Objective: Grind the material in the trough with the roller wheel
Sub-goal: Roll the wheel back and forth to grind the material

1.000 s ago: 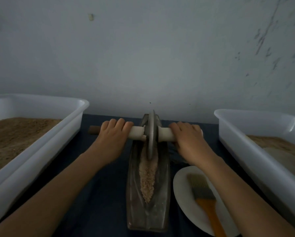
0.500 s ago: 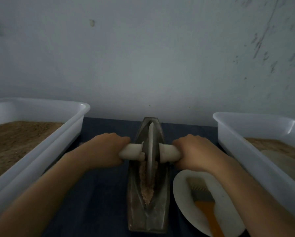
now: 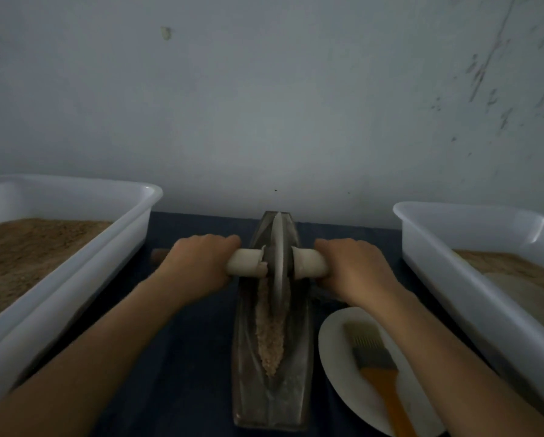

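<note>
I see the roller wheel [image 3: 278, 263] standing upright on its edge in the far half of the long metal trough [image 3: 272, 367], which lies lengthwise on the dark counter [image 3: 176, 373] straight ahead of me. A pale axle handle [image 3: 245, 263] runs through the wheel from side to side. My left hand [image 3: 198, 263] grips the handle on the left of the wheel, fingers curled over the top; a brown end of the axle pokes out past its knuckles. My right hand [image 3: 352, 266] grips the matching stub on the right in the same way. Both hands sit just beside the trough walls.

The material [image 3: 269, 335], a coarse tan meal, lies in the groove of the trough as a narrow strip that runs from under the wheel toward me and tapers to a point.

To the right of the trough's near end a white plate [image 3: 337, 373] carries a brush [image 3: 374, 364] with grey bristles and an orange handle. A white tub [image 3: 84, 279] of brown granules stands on the left of the counter, and a second white tub [image 3: 453, 279] with similar contents on the right.
</note>
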`<state>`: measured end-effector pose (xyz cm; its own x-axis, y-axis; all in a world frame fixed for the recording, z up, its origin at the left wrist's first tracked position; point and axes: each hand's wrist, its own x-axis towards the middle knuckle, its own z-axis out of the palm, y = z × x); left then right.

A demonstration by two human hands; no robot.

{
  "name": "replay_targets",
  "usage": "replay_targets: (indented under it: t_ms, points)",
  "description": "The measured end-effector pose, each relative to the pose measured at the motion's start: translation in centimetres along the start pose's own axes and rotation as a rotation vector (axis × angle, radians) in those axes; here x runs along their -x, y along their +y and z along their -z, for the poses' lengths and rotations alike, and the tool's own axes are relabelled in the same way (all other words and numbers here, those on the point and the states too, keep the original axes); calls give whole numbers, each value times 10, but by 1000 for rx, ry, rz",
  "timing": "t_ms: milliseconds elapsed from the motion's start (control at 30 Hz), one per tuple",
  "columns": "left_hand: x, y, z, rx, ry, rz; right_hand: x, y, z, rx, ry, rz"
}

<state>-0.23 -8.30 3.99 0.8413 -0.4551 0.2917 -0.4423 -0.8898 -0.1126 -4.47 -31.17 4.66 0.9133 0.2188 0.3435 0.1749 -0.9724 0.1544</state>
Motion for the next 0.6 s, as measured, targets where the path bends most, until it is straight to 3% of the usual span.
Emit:
replay_targets:
  t_ms: [100, 233, 333, 600]
  points:
    - [-4, 3, -13, -35, 228, -1, -3, 0, -18, 16, 212, 2]
    - [-3, 1, -16, 3, 235, -19, -3, -1, -18, 3, 243, -9]
    - [-2, 0, -9, 11, 144, -20, -1, 0, -7, 8, 90, 0]
    - [14, 2, 34, 83, -406, -128, 11, -10, 47, -40, -547, 74]
